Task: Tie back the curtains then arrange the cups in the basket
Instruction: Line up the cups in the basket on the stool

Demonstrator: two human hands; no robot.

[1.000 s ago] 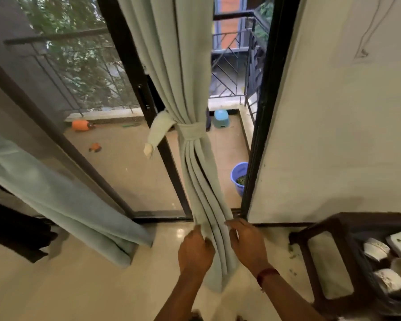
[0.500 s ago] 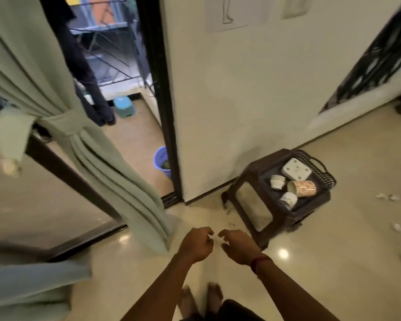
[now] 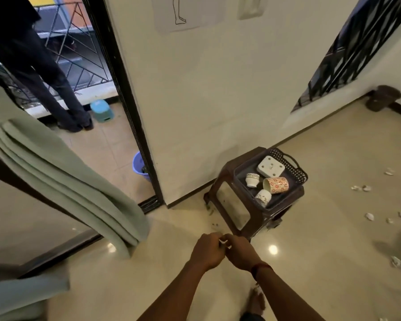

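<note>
**Hands met above the floor, cups waited in the basket**

The left hand [image 3: 207, 251] and right hand [image 3: 240, 252] were narrow, fingers curled in, fingertips touching each other, with nothing plainly held. The green curtain [image 3: 63, 181] hung in gathered folds at the left, its hem near the door frame [image 3: 134, 126]. The dark basket [image 3: 296, 172] sat on a brown stool [image 3: 232, 205] by the wall. It held two white cups [image 3: 251, 179], a patterned cup [image 3: 276, 185] on its side and a square white dish [image 3: 270, 166].

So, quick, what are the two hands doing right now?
Left hand: fingers curled, touching the other hand; grip cannot be told.
Right hand: fingers curled too; cannot be told.
</note>
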